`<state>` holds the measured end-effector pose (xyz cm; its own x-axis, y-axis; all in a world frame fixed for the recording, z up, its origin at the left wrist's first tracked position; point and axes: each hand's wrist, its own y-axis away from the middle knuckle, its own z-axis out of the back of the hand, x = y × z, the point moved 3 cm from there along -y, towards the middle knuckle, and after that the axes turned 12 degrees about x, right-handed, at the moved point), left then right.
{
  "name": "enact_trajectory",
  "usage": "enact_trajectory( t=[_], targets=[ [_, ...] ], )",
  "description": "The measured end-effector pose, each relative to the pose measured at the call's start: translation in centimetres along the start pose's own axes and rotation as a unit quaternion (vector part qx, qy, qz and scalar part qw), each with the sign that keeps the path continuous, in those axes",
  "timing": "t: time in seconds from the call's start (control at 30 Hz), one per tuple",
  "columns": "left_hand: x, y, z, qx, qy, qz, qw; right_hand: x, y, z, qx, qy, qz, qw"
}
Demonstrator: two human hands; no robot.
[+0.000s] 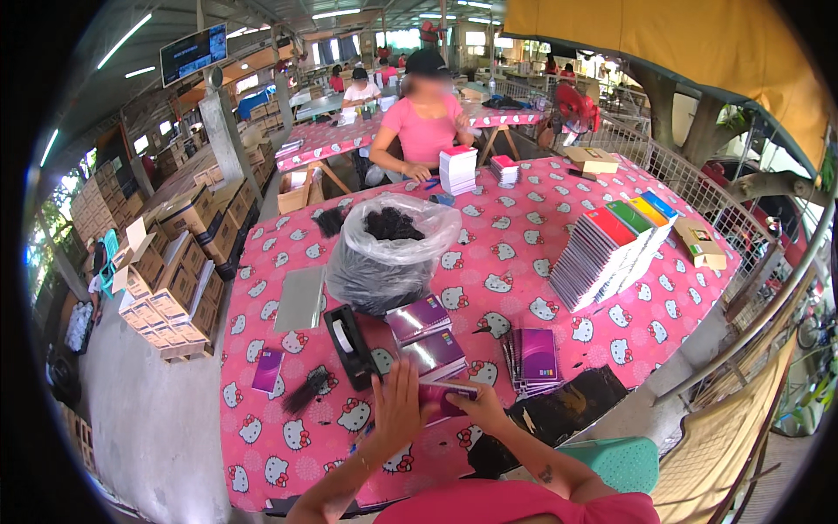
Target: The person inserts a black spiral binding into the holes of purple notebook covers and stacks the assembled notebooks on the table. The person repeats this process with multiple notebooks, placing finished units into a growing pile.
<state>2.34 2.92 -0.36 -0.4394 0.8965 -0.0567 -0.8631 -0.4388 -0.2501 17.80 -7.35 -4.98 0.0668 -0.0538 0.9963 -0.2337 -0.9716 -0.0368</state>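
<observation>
Worktables [532,205] and stacked cartons [170,301] show a workshop.

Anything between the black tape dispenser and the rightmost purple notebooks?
Yes: the head view shows another group of purple notebooks there, with pink patterned tablecloth showing on either side.

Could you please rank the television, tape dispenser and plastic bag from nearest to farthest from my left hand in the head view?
1. Tape dispenser, just beyond your left hand
2. Plastic bag, farther forward
3. Television, far upper left
</observation>
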Motion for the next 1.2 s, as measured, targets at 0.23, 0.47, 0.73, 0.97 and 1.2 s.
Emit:
enact_trajectory(
  t=[0.23,0.47,0.73,0.97,1.2],
  targets=[
    [2.8,-2.5,3.5,0.048,0.127,-0.038,0.990,1.2,0.4,-0.4,-0.010,-0.075,0.001,0.997],
    [3.7,-2.3,5.3,0.115,0.157,-0.067,0.979,4.4,0.4,0.4,0.054,0.097,0.002,0.994],
    [-1.9,0.6,2.6,-0.023,-0.063,0.012,0.998,5.3,0.6,-0.9,-0.017,-0.011,0.033,0.999],
    [-1.0,0.3,4.1,-0.054,-0.007,-0.011,0.998,5.2,0.9,-0.4,-0.001,0.015,0.022,1.000],
    [2.1,-1.7,4.8,0.031,0.192,-0.076,0.978,3.4,0.1,0.9,0.077,0.077,0.012,0.994]
  ],
)
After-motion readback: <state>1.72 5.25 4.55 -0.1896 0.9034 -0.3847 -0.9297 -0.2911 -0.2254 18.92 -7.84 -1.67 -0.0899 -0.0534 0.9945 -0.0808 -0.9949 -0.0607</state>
